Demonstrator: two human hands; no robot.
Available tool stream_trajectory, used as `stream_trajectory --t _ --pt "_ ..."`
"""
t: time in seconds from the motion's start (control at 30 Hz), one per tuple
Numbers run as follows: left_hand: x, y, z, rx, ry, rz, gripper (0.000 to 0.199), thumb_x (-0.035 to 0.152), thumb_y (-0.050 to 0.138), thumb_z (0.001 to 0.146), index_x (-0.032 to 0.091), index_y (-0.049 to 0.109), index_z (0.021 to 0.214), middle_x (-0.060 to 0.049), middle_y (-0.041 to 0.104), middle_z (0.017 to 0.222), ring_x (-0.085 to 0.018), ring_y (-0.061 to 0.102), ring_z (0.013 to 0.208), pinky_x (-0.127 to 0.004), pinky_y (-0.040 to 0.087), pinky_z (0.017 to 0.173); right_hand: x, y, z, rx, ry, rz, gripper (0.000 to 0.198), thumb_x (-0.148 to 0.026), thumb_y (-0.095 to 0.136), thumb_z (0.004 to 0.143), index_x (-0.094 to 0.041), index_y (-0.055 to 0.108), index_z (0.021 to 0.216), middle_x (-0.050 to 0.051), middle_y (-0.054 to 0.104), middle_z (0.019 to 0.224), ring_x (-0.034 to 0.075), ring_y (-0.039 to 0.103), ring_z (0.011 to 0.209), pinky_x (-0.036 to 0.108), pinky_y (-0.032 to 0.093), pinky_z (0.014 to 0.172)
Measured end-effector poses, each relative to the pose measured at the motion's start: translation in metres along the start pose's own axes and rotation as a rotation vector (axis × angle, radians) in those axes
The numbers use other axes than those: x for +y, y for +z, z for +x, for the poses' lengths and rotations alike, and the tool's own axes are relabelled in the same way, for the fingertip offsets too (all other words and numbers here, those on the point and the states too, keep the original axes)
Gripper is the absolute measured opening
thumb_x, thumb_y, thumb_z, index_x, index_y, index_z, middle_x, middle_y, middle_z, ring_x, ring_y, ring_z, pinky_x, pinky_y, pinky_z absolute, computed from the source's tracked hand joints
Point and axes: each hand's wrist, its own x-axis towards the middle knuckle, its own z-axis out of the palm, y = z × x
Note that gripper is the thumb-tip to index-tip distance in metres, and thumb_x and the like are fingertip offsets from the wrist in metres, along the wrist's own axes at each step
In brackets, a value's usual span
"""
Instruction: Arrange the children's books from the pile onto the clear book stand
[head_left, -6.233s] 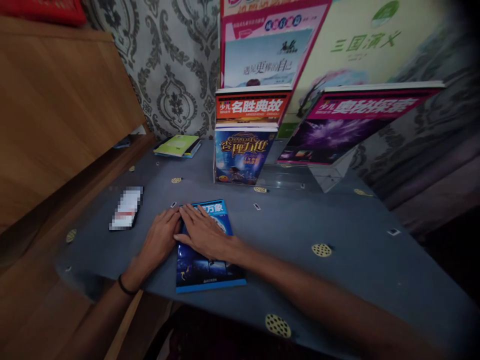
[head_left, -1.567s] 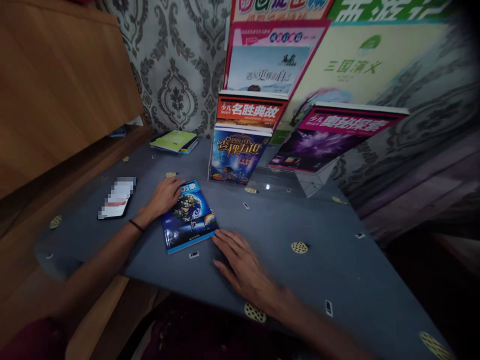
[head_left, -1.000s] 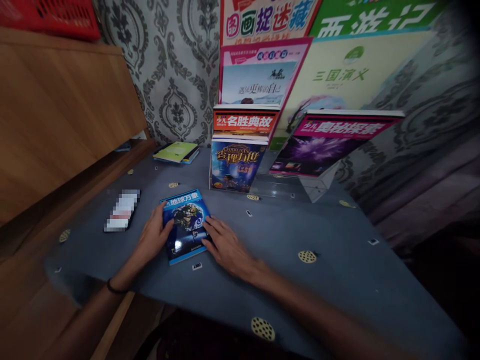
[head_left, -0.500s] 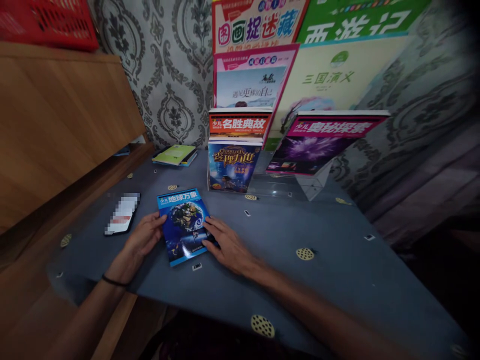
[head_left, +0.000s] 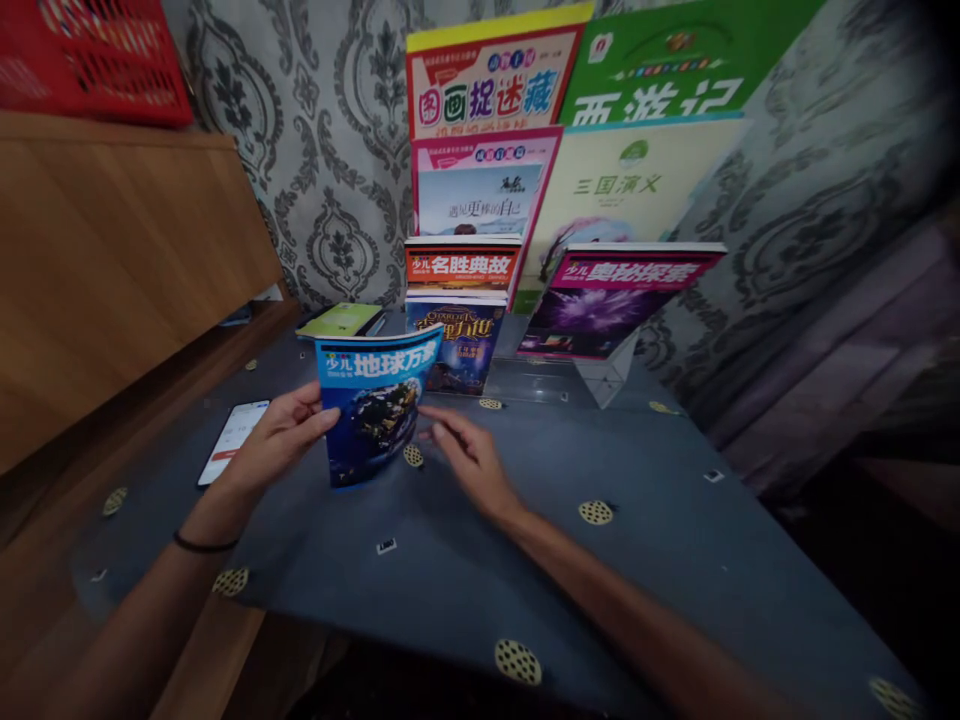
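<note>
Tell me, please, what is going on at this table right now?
A person's left hand holds a blue book by its left side, cover facing the camera. The right hand is close to the book's right edge; whether it touches is hard to tell. A phone lies on the table near the left hand, and a purple book stands in a clear holder farther back.

A thin dark band [head_left: 204, 547], seen from my remote station, circles the bare left forearm [head_left: 146, 610] behind the left hand [head_left: 276, 438]; right forearm [head_left: 600, 582] also bare.
</note>
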Motion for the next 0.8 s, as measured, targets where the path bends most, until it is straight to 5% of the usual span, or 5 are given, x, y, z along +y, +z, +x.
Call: stream_trajectory --t 0.17,0.3,0.4,0.57,0.8 --pt "0.02 -0.009 -0.008 -0.287 0.12 0.442 0.032 0.043 0.065 0.094 0.024 0.076 0.118 -0.006 0.077 0.117 -0.024 0.071 0.106 -0.037 0.052 0.101 -0.008 -0.013 0.011 0.067 0.282 0.619 0.046 -0.067 0.065 0.086 -0.025 0.07 0.105 0.004 0.076 0.098 0.021 0.072 0.093 0.04 0.055 0.09" --pt "0.002 -0.023 -0.018 -0.531 0.134 0.517 0.032 0.04 0.051 0.102 0.029 0.072 0.124 -0.006 0.07 0.134 -0.026 0.062 0.129 -0.051 0.023 0.125 -0.003 -0.02 0.011 0.069 0.441 0.661 0.048 -0.063 0.076 0.078 -0.023 0.067 0.104 0.001 0.073 0.087 0.017 0.07 0.077 0.031 0.055 0.071" --pt "-0.027 -0.031 -0.027 -0.593 0.086 0.565 0.031 0.033 0.047 0.104 0.03 0.069 0.127 -0.006 0.063 0.143 -0.026 0.052 0.14 -0.056 0.008 0.127 0.014 -0.017 0.008 0.002 0.432 0.482 0.046 -0.044 0.086 0.069 -0.023 0.064 0.102 -0.004 0.07 0.079 0.013 0.065 0.067 0.025 0.05 0.065" --pt "-0.07 -0.034 -0.043 -0.613 0.047 0.729 0.033 0.024 0.046 0.104 0.032 0.065 0.129 -0.003 0.059 0.148 -0.022 0.042 0.148 -0.058 0.005 0.128 0.039 -0.007 0.002 -0.141 0.331 -0.075 0.02 -0.017 0.072 0.074 -0.021 0.068 0.093 -0.003 0.067 0.075 0.014 0.062 0.069 0.027 0.049 0.067" --pt "-0.07 -0.033 -0.055 -0.642 0.063 0.811 0.045 0.012 0.044 0.101 0.032 0.057 0.139 -0.001 0.048 0.157 -0.02 0.031 0.153 -0.054 0.017 0.128 0.028 -0.007 -0.004 -0.298 0.078 -0.671 0.02 -0.009 0.065 0.085 -0.02 0.074 0.099 0.004 0.069 0.093 0.018 0.064 0.087 0.032 0.051 0.081"
